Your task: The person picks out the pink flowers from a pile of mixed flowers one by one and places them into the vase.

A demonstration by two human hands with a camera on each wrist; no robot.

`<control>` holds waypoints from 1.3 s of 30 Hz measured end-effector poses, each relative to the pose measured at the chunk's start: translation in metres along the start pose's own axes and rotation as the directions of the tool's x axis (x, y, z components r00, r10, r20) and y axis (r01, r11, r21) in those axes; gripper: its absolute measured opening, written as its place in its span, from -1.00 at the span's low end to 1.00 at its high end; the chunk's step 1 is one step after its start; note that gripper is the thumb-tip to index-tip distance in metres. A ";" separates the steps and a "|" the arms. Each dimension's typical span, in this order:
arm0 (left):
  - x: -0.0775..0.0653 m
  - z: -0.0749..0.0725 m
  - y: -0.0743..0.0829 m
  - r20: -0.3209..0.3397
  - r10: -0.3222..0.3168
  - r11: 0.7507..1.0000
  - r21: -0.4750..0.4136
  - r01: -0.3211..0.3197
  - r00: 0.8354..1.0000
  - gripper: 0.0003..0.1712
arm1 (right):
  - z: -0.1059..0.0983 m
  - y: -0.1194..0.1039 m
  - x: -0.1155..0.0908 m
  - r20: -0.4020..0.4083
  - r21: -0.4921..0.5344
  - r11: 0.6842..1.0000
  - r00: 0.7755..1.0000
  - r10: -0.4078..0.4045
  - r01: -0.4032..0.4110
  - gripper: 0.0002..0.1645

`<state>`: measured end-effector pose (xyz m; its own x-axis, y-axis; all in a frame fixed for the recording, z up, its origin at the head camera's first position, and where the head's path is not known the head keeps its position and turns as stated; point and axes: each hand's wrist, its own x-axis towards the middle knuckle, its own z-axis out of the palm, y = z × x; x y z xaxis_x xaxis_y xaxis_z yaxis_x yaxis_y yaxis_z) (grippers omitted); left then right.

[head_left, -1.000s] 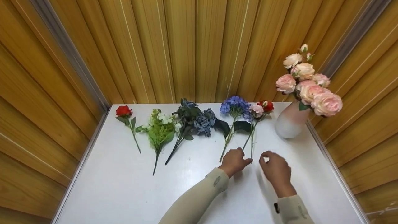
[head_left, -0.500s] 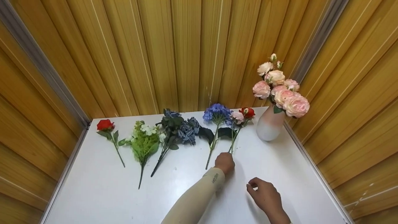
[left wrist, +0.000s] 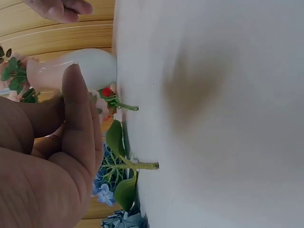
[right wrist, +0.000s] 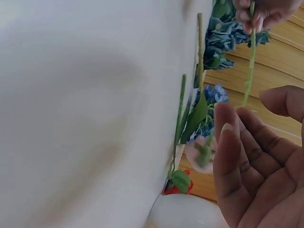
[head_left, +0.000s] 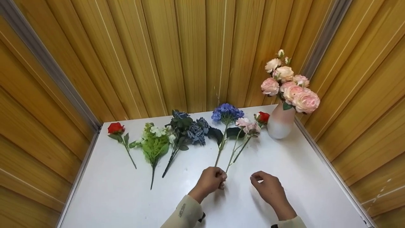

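Note:
My left hand [head_left: 210, 180] pinches the lower end of a pink flower's stem [head_left: 232, 155], and its pale pink blossoms [head_left: 248, 125] point away toward the vase. In the right wrist view that green stem [right wrist: 250, 66] slants down from the left fingers, raised above the table. My right hand [head_left: 269, 191] hovers to the right, fingers loosely bent and holding nothing. Behind the pink flower lies a red rose [head_left: 263, 117], its stem partly overlapped by the pink blossoms. A blue hydrangea [head_left: 227, 112] with dark leaves lies just left of the pink flower.
A pink-and-white vase [head_left: 281, 125] with pink roses [head_left: 292, 90] stands at the back right. Further left on the white table [head_left: 126, 196] lie dusty-blue flowers [head_left: 196, 131], a green-and-white spray [head_left: 155, 144] and another red rose [head_left: 116, 127]. Wooden panels [head_left: 190, 57] enclose the table's back and sides.
My left hand has drawn the pink flower toward me and left, apart from the red rose beside it. My right hand has moved back from the stems. The head view has shifted.

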<state>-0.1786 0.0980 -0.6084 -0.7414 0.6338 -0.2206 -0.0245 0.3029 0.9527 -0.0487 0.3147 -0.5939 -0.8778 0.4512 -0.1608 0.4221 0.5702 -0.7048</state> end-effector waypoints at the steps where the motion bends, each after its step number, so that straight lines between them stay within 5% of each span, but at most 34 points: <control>1: -0.007 -0.001 0.001 0.000 0.004 1.000 -0.026 -0.004 1.000 -0.90 | -0.001 -0.004 0.002 0.006 0.053 0.999 1.000 -0.003 0.003 -0.69; 4: -0.026 -0.002 0.003 0.015 -0.008 0.997 -0.073 0.009 1.000 -0.91 | -0.002 -0.018 0.006 0.055 0.275 0.961 0.998 -0.012 -0.003 -0.56; 8: -0.046 0.003 0.005 0.066 -0.031 0.993 -0.112 0.039 0.997 -0.90 | -0.006 -0.037 0.009 0.075 0.516 0.856 0.997 -0.030 -0.013 -0.46; 12: -0.059 0.011 0.003 0.102 -0.001 0.993 -0.117 0.013 0.995 -0.81 | -0.010 -0.050 0.008 0.041 0.629 0.777 0.999 -0.028 -0.003 -0.40; 16: -0.066 0.015 0.001 0.101 0.041 0.997 -0.070 -0.034 0.994 -0.77 | -0.010 -0.055 0.005 0.043 0.677 0.736 0.999 -0.025 -0.010 -0.41; 21: -0.069 0.021 0.000 0.072 0.071 0.996 0.053 -0.075 0.995 -0.75 | -0.013 -0.058 0.002 0.027 0.660 0.751 0.999 -0.041 0.013 -0.58; 27: -0.060 0.028 0.006 0.081 0.094 0.977 0.182 -0.107 0.992 -0.85 | -0.040 -0.057 0.004 -0.079 0.537 0.842 0.997 -0.022 0.061 -0.64; 30: -0.059 0.026 0.006 0.050 0.070 0.941 0.328 -0.082 0.996 -0.70 | -0.064 -0.062 0.018 -0.168 0.383 0.916 0.984 -0.062 0.123 -0.65; 33: -0.062 0.021 0.002 0.024 0.045 0.893 0.448 -0.051 0.999 -0.62 | -0.096 -0.075 0.042 -0.296 0.131 0.966 0.939 -0.175 0.221 -0.66; 35: -0.065 0.017 0.000 0.027 0.057 0.868 0.492 -0.063 0.998 -0.65 | -0.118 -0.083 0.060 -0.419 -0.033 0.957 0.865 -0.276 0.289 -0.68; 39: -0.070 0.009 -0.004 0.033 0.040 0.876 0.480 -0.051 0.999 -0.73 | -0.155 -0.094 0.099 -0.583 -0.142 0.901 0.701 -0.411 0.410 -0.66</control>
<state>-0.1201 0.0591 -0.5987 -0.7196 0.6682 -0.1889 0.3382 0.5748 0.7451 -0.1399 0.4123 -0.4361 -0.6572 0.4820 0.5794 0.0521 0.7960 -0.6031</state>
